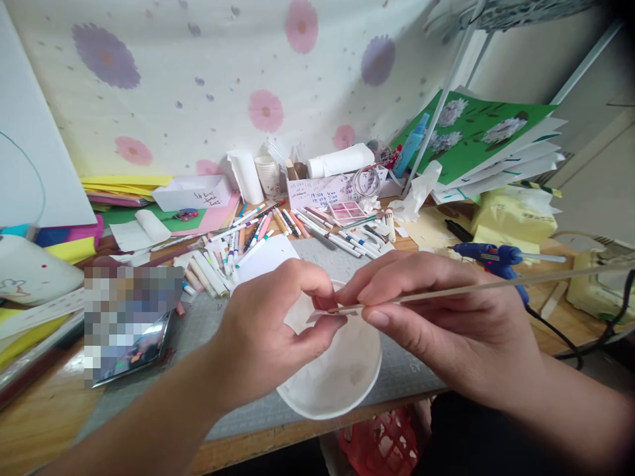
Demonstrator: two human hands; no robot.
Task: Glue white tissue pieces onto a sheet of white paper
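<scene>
My left hand (270,324) is closed in a pinch on a small white paper piece (317,315), over a white round paper bowl (342,377) that rests on the grey cutting mat (317,403). My right hand (446,311) pinches a long thin wooden stick (476,288), which runs off to the right. The stick's left tip meets the paper piece between my two hands. Both hands hover just above the bowl near the desk's front edge.
Many marker pens (258,231) lie scattered behind the mat. A blue glue gun (489,256) with a black cord sits right. A phone (129,330) lies left. Paper stacks (496,145), paper cups (268,173) and a red basket (381,443) below the desk edge surround the work area.
</scene>
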